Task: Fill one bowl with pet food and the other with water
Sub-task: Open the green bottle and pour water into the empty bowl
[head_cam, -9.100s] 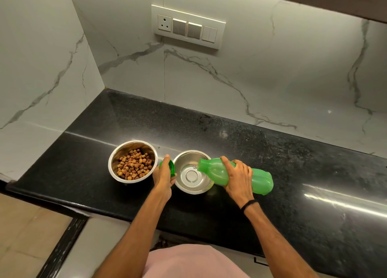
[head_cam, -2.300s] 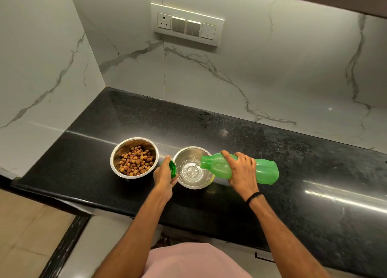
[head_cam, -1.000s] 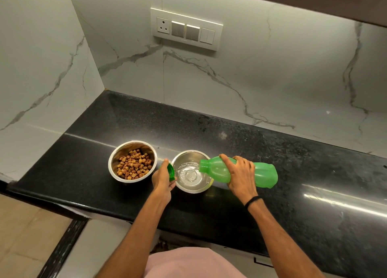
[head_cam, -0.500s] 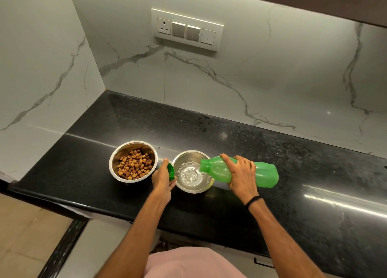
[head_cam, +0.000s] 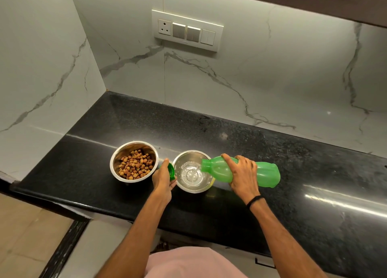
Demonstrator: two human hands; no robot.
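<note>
Two steel bowls stand side by side on the black counter. The left bowl holds brown pet food pieces. The right bowl has rippling water in its bottom. My right hand grips a green plastic bottle tipped nearly flat, its open mouth over the right bowl's rim, with a thin stream of water running out. My left hand holds the green bottle cap between the two bowls.
White marble walls close the counter at the back and on the left. A switch panel is on the back wall. The counter's front edge runs just below the bowls; tiled floor shows at lower left.
Water has gathered in the right bowl, which was dry nine seconds ago. The bottle stays tipped over it. Both hands have hardly moved.
</note>
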